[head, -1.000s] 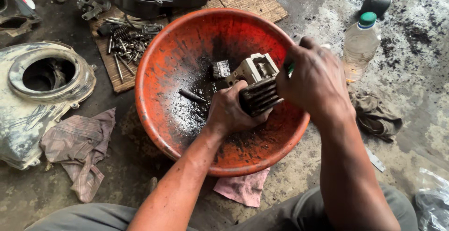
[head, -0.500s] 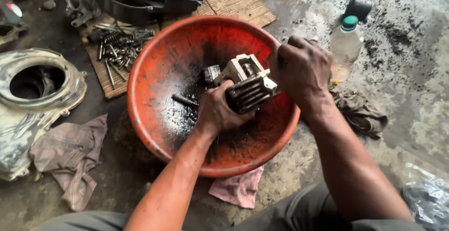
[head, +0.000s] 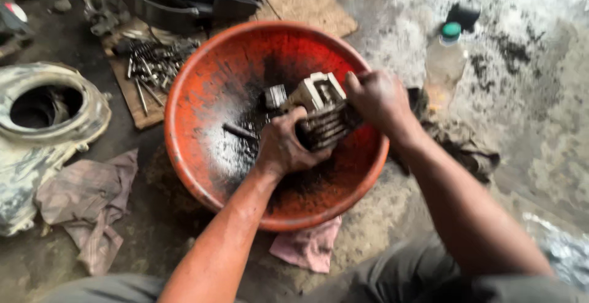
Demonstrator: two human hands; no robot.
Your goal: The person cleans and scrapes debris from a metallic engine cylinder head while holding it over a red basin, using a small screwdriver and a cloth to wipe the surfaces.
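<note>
Both hands' grip closed around finned engine cylinder

Both hands hide much of the finned metal block.

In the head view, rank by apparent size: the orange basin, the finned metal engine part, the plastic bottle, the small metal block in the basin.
1. orange basin
2. finned metal engine part, partly hidden by both hands
3. plastic bottle
4. small metal block

Clear plastic bottle with green cap, upright on the stained floor, right of the orange basin
</note>
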